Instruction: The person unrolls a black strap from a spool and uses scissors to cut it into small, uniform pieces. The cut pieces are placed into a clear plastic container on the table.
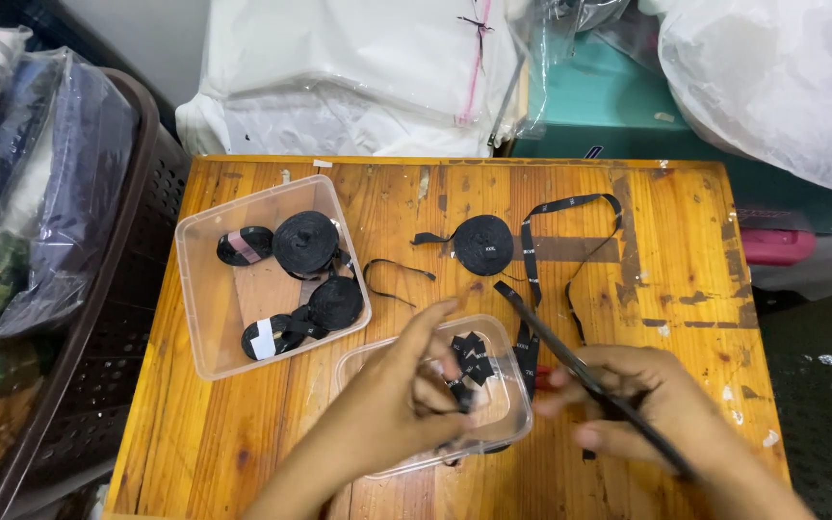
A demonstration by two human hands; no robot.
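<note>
Black woven ribbon [529, 342], flat, crossing slim scissors [580, 371].

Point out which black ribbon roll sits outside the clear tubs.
The roll lying alone on the bare wooden table at centre, its ribbon trailing right. The other rolls all sit inside the left clear tub.

Head cam, close, steeply down onto wooden table [243, 453] w/ hands.

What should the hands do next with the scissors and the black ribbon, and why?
Probably let the cut piece drop into the small clear tub. The left hand pinches a short black piece over it, where other cut pieces already lie. The right hand holds the scissors beside the ribbon strip.
</note>
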